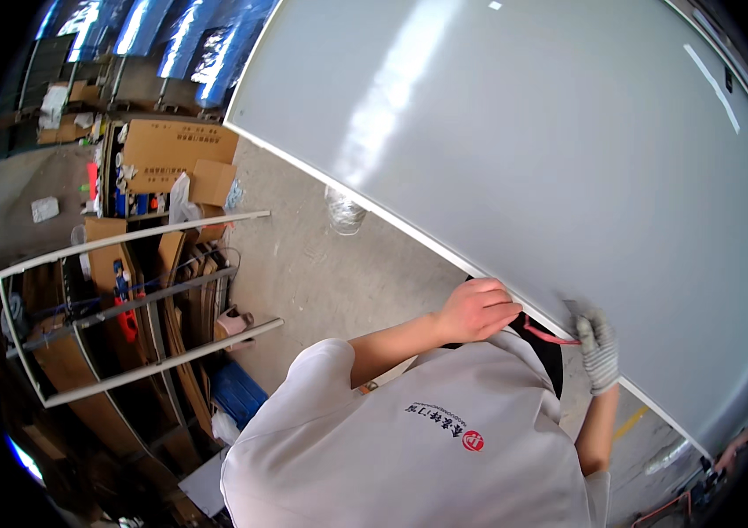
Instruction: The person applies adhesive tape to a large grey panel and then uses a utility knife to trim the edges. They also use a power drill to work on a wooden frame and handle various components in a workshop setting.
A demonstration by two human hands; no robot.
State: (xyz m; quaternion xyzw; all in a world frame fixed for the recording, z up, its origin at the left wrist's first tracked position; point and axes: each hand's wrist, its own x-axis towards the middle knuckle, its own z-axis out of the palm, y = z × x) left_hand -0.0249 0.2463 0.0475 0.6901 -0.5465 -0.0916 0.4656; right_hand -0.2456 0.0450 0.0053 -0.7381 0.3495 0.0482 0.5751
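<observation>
A large grey flat panel (514,158) with a white edge lies in front of me. My left hand (482,310), bare, is closed at its near edge, and what its fingers hold is hidden. My right hand (601,350), in a grey-and-white striped glove, is closed just over the same edge, farther right. From its fingers a small grey shape (574,306), smeared by motion, reaches over the panel. A thin, curved red strip (550,335) runs along the edge between my two hands.
At left, a pale metal frame (145,233) juts out before a rack of cardboard sheets (176,330). Behind stands a cardboard box (178,150); blue-wrapped pieces (180,40) line the far left. A clear plastic-wrapped roll (345,214) is below the panel's edge.
</observation>
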